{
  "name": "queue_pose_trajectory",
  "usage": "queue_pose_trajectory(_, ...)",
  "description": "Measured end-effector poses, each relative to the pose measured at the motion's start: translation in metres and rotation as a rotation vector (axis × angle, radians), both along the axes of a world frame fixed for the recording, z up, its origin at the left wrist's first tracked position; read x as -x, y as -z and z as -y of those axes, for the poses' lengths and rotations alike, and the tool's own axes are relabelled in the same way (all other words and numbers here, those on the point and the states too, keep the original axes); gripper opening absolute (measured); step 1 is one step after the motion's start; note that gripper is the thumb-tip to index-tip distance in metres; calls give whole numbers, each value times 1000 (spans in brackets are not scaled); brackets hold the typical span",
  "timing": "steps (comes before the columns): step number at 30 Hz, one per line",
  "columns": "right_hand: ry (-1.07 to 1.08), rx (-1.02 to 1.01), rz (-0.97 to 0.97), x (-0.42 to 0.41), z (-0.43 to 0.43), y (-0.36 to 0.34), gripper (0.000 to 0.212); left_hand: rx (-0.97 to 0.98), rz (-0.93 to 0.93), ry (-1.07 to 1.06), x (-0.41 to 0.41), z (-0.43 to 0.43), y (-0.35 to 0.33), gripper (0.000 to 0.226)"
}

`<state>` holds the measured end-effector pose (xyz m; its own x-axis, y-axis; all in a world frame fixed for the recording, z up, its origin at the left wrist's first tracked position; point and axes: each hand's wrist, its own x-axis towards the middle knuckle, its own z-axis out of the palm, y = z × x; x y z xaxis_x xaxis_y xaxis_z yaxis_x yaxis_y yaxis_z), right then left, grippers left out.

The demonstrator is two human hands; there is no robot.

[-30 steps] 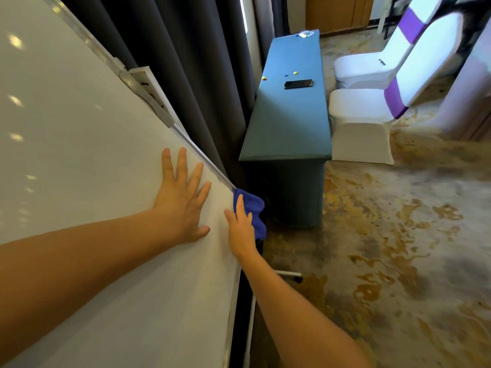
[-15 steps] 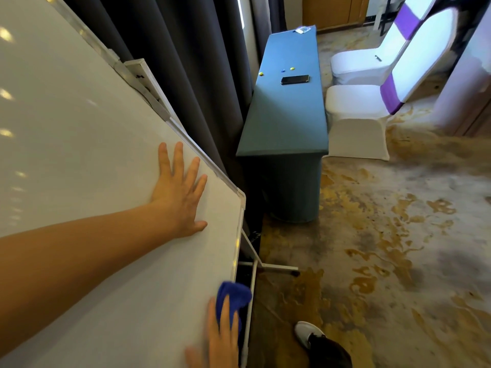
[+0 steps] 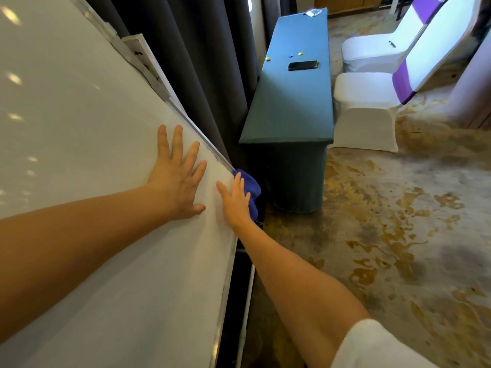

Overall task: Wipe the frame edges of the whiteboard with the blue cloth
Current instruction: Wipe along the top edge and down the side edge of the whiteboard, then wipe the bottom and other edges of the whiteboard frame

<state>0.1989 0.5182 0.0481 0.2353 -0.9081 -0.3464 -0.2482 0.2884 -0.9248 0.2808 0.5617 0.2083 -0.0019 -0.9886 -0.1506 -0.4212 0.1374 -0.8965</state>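
The whiteboard [image 3: 87, 128] fills the left of the view, tilted, with a thin metal frame edge [image 3: 227, 272] running down its right side. My left hand [image 3: 176, 176] lies flat on the board surface, fingers spread, holding nothing. My right hand [image 3: 235, 201] presses the blue cloth [image 3: 252, 188] around the board's corner, where the top edge meets the right side edge. The cloth wraps over the frame and part of it is hidden behind the board.
Dark grey curtains [image 3: 202, 54] hang behind the board. A long teal table [image 3: 292, 102] stands to the right with a black phone [image 3: 303, 65] and small magnets on it. White covered chairs [image 3: 366, 112] with purple sashes sit beyond. The floor is patterned carpet [image 3: 398, 235].
My right hand has slid the cloth from low on the right side edge back up to the corner. My left hand stays flat on the board.
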Motion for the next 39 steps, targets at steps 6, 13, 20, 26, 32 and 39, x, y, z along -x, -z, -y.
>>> queue_pose_trajectory(6,-10,-103,349,18,-108,19,83,-31,-16,34,-5,-5,3,104)
queue_pose_trajectory(13,226,-694,695,44,-188,18,51,-30,-42,73,-3,4,-7,104)
queue_pose_trajectory(20,264,-823,521,85,-127,19,32,-111,-149,11,25,-9,5,82)
queue_pose_trajectory(26,-169,-985,586,77,-52,41,15,-190,-485,-22,51,-36,22,64)
queue_pose_trajectory(32,-412,-1007,588,83,-56,66,13,-104,-723,-314,94,-152,55,28)
queue_pose_trajectory(39,-570,-1017,464,116,-44,56,12,244,-1043,-877,186,-230,116,26)
